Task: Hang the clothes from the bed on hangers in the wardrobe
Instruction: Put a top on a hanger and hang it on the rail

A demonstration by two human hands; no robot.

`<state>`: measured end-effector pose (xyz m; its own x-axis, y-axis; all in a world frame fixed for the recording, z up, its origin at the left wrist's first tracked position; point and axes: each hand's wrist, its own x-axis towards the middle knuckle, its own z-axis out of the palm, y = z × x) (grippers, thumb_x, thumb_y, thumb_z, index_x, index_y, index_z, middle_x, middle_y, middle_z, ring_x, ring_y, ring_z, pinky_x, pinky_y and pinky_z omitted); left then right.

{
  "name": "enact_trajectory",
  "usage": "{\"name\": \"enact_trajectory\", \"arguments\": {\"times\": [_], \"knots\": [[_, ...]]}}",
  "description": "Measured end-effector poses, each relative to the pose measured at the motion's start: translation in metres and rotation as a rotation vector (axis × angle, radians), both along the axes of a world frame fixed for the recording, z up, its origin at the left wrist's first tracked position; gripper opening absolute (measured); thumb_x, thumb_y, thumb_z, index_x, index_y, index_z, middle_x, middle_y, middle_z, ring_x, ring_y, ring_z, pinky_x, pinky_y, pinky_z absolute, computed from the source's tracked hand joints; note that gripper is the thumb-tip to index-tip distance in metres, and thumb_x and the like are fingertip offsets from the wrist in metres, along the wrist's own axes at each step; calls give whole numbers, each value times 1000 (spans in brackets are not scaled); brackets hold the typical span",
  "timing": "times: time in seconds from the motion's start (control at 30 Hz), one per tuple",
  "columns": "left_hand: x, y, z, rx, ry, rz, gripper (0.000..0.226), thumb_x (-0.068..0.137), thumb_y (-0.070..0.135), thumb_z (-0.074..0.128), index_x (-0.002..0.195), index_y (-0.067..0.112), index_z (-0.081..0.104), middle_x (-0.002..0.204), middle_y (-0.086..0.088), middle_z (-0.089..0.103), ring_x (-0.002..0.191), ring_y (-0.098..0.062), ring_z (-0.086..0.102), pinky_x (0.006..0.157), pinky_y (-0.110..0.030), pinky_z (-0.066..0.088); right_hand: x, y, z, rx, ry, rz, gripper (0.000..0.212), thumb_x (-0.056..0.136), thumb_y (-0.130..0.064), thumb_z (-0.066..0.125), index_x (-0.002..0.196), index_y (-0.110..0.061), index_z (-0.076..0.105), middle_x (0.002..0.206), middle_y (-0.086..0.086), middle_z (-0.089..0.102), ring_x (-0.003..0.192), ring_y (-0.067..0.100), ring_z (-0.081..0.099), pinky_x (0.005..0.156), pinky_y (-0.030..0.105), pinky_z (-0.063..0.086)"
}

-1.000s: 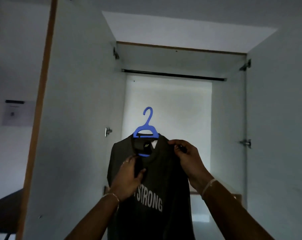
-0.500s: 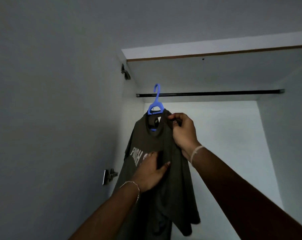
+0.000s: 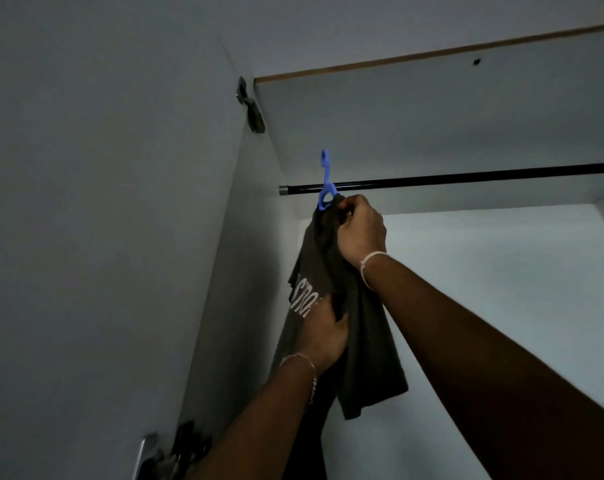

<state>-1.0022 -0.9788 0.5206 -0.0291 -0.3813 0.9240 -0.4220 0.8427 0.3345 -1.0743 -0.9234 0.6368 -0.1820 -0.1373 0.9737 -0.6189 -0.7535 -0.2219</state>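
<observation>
Two hands (image 3: 323, 336) (image 3: 361, 230), one shirt (image 3: 373, 358), hanger (image 3: 326, 178) maybe hooked.

The hanger (image 3: 325, 188) is smooth blue plastic with a faint sheen. The rail (image 3: 466, 177) is glossy black metal with a duller grey end cap. Below the rail, the T-shirt (image 3: 362, 341) is soft, matt dark cloth with pale, chalky print. Above the rail, the wardrobe panel (image 3: 432, 116) is smooth matt white board edged by a wood-toned strip (image 3: 432, 55). Up and left of the rail, the hinge (image 3: 252, 109) is dull metal.

Light: dim, bluish-grey throughout
Brightest: wardrobe back wall (image 3: 484, 306)
Darkest: door (image 3: 85, 271), lower corners
Blur: bottom hinge (image 3: 175, 452), smeared
</observation>
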Motion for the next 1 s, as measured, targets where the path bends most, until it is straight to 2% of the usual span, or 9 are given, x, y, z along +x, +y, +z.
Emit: {"name": "enact_trajectory", "arguments": {"times": [0.07,0.13,0.27,0.37,0.63,0.73,0.87,0.93,1.0], "knots": [[-3,-31,18,-9,25,20,28,94,34,53,114,17,63,116,-2,64,107,-18,59,97,-35,47,3,-30,20,-16,-2,-40,27,93,-3,48,117,-10,57,117,15,62,107,34,58,86,35,44],[-7,-59,37,69,78,-24,31,96,35,49,122,19,58,121,-3,62,110,-21,58,98,-34,47,6,-57,39,-29,11,-93,27,92,-3,50,118,-9,57,116,15,62,106,34,59,86,34,44],[-27,-108,70,183,191,-11,38,98,39,41,127,17,51,122,-8,61,111,-28,58,99,-41,47,8,-98,72,-40,18,-164,31,92,-2,56,122,-7,55,118,17,60,108,34,58,85,33,45],[-41,-139,86,221,204,-20,40,98,38,42,129,13,48,124,-10,60,113,-29,58,99,-43,46,4,-124,94,-23,30,-212,30,92,-2,55,122,-6,55,119,16,59,107,34,58,78,28,40],[-47,-167,89,221,130,-32,41,98,32,45,132,9,47,130,-14,56,119,-32,54,102,-38,44,-13,-148,116,58,89,-311,21,92,-10,60,113,-4,58,111,16,63,100,31,61,74,30,43],[-49,-169,85,234,114,-78,43,96,35,50,129,8,49,126,-15,57,117,-32,55,101,-42,45,-15,-147,113,56,123,-328,19,92,-10,60,110,-5,58,110,14,64,98,31,62,75,32,46],[-50,-166,75,286,145,-132,43,95,35,51,130,10,48,124,-13,59,112,-30,57,99,-44,47,-18,-140,103,72,168,-317,20,92,-12,56,111,-6,58,111,15,63,100,31,61,75,30,44],[-48,-156,68,325,184,-143,40,99,31,45,133,10,45,127,-14,57,115,-32,56,101,-45,46,-21,-129,96,88,214,-301,27,92,-13,55,119,-8,57,115,15,63,101,31,60,74,28,41],[-45,-144,59,372,283,-204,33,101,30,40,126,10,50,124,-16,57,111,-32,57,100,-43,47,-23,-119,86,123,254,-253,49,90,-12,56,137,-13,46,127,16,58,112,32,57,84,30,44]]}}
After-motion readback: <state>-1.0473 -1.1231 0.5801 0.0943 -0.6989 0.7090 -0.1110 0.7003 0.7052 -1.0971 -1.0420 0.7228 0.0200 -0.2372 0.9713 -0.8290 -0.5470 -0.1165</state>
